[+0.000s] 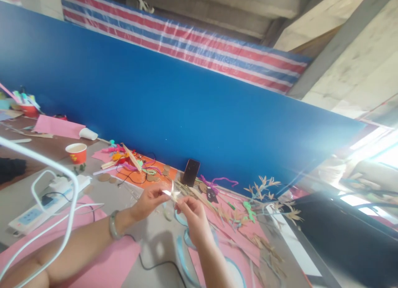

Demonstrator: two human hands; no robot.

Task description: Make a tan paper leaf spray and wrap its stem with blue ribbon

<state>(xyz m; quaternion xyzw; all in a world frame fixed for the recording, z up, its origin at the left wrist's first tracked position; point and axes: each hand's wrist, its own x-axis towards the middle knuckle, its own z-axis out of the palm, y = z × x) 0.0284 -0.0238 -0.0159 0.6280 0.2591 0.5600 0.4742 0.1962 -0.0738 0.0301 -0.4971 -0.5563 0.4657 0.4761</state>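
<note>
A small white pointed piece (173, 192), like a little paper flower with spread petals, is held above the grey tabletop. My left hand (149, 201), with a pale bangle (114, 225) on its wrist, pinches one of the white points from the left. From the right, my right hand (193, 216) is closed on the base of the same piece. Coils of light blue ribbon (180, 250) lie beneath and beside my right forearm. The fingertips partly hide the lower end of the white piece.
A phone (190, 172) leans against the blue partition (174, 105). Dried-looking flower stems (264, 188) and pink paper (248, 234) lie at right. A power strip (51, 203), white cable (73, 205), paper cup (76, 153) and colourful craft scraps (127, 157) are at left.
</note>
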